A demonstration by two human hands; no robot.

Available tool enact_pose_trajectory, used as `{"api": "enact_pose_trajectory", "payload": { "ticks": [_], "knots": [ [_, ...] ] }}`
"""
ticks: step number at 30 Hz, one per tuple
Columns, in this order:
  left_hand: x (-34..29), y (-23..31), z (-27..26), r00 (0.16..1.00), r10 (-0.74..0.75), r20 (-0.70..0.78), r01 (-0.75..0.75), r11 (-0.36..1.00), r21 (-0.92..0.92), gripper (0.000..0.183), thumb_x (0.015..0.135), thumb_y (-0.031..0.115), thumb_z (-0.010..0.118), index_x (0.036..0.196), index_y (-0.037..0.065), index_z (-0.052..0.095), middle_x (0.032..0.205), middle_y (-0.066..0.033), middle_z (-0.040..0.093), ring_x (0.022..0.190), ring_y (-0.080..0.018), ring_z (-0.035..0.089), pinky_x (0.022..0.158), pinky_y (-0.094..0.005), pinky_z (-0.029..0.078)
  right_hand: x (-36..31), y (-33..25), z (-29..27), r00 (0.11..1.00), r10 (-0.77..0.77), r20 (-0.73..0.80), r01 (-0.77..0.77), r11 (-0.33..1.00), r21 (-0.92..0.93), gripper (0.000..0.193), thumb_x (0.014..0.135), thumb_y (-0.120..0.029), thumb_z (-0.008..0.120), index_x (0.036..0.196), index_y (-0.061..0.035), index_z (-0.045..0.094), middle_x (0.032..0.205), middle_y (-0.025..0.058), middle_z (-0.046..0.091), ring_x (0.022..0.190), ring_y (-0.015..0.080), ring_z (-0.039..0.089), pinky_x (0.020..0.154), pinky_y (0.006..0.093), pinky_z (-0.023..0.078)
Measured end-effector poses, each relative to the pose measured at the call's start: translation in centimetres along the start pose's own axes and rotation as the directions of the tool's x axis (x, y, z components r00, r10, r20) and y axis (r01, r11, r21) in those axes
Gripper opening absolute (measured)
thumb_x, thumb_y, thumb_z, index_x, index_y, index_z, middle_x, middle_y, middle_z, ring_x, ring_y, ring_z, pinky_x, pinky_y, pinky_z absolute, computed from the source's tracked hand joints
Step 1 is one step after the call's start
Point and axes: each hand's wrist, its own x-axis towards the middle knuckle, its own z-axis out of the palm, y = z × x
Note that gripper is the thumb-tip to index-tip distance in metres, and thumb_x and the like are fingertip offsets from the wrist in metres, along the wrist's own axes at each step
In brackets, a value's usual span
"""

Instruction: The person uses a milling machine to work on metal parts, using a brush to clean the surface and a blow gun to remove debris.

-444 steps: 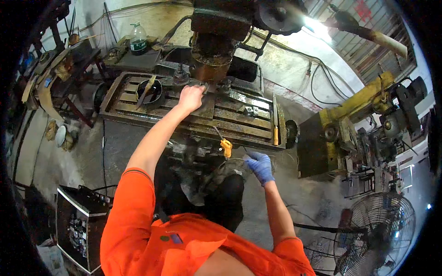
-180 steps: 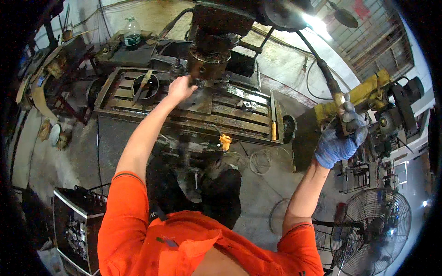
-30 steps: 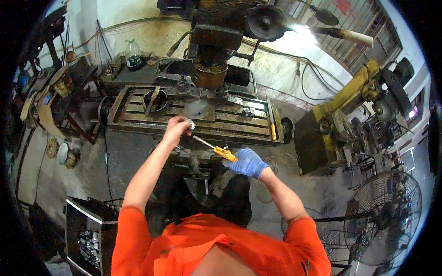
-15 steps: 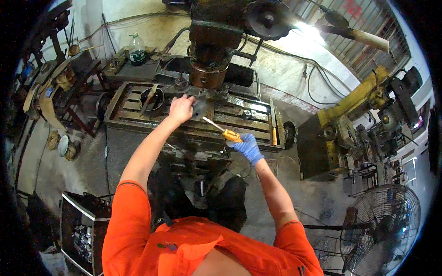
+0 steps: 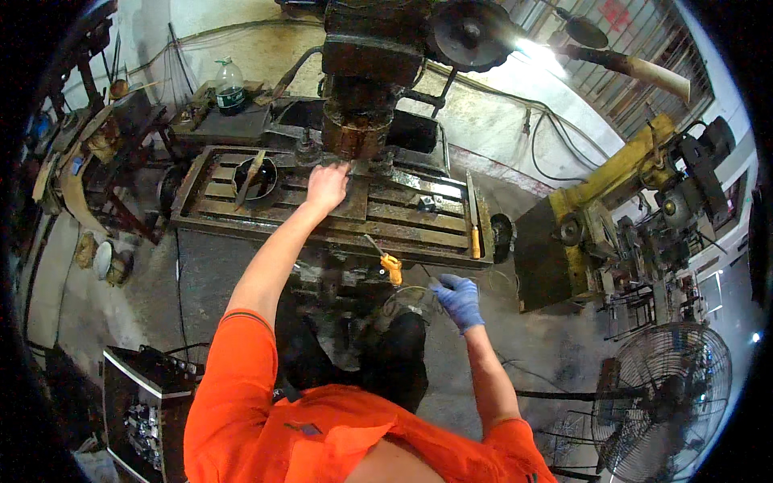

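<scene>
My bare left hand (image 5: 328,187) reaches to the machine table (image 5: 278,223), just below the dark spindle head (image 5: 352,135). Its fingers are bent, and whatever lies under them is hidden. My right hand (image 5: 458,301), in a blue glove, is off the table's front edge, its fingers loosely parted with nothing visible in them. To the left of that hand, a yellow air blow gun (image 5: 391,270) with a thin metal nozzle sits at the table's front, apart from the glove.
A round pot (image 5: 262,179) with a brush (image 5: 252,173) across it stands on the table's left. A small dark block (image 5: 427,203) and a yellow-handled file (image 5: 474,229) lie on the right. A large fan (image 5: 668,402) stands at lower right, a metal parts bin (image 5: 133,370) at lower left.
My right hand has let go of the air blow gun and moved right and down. The gun now points more upright at the table's front. My left hand has shifted slightly right.
</scene>
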Motion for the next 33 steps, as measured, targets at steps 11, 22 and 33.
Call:
{"api": "enact_pose_trajectory", "payload": {
  "ticks": [11, 22, 33],
  "knots": [
    [0.6, -1.2, -0.6, 0.926, -0.366, 0.097, 0.368, 0.930, -0.006, 0.045, 0.070, 0.028, 0.066, 0.102, 0.000, 0.051, 0.075, -0.0165, 0.062, 0.072, -0.0316, 0.062, 0.063, -0.0410, 0.050, 9.4, -20.7, -23.0, 0.525, -0.486, -0.699, 0.818, 0.514, 0.258, 0.036, 0.081, -0.017, 0.053, 0.112, -0.0001, 0.051, 0.110, 0.0107, 0.056, 0.100, 0.0228, 0.053, 0.095, 0.0388, 0.037],
    [0.9, -1.3, 0.2, 0.928, -0.355, 0.113, 0.361, 0.932, -0.030, 0.040, 0.071, 0.029, 0.065, 0.097, 0.000, 0.054, 0.075, -0.0158, 0.062, 0.072, -0.0315, 0.062, 0.061, -0.0408, 0.050, 4.1, -19.3, -18.6, 0.302, -0.543, -0.783, 0.893, 0.450, 0.032, 0.012, 0.083, -0.011, 0.049, 0.082, -0.0006, 0.055, 0.084, 0.0125, 0.061, 0.080, 0.0242, 0.060, 0.074, 0.0351, 0.048],
    [0.4, -1.5, -1.8, 0.955, -0.284, 0.083, 0.291, 0.953, -0.086, 0.037, 0.071, 0.029, 0.066, 0.093, 0.002, 0.054, 0.075, -0.0182, 0.062, 0.073, -0.0339, 0.061, 0.064, -0.0433, 0.049, 3.9, -17.1, -15.8, 0.238, -0.554, -0.798, 0.863, 0.498, -0.088, 0.035, 0.088, -0.024, 0.037, 0.076, 0.0031, 0.055, 0.087, 0.0164, 0.062, 0.084, 0.0254, 0.057, 0.083, 0.0378, 0.042]
  ]
}}
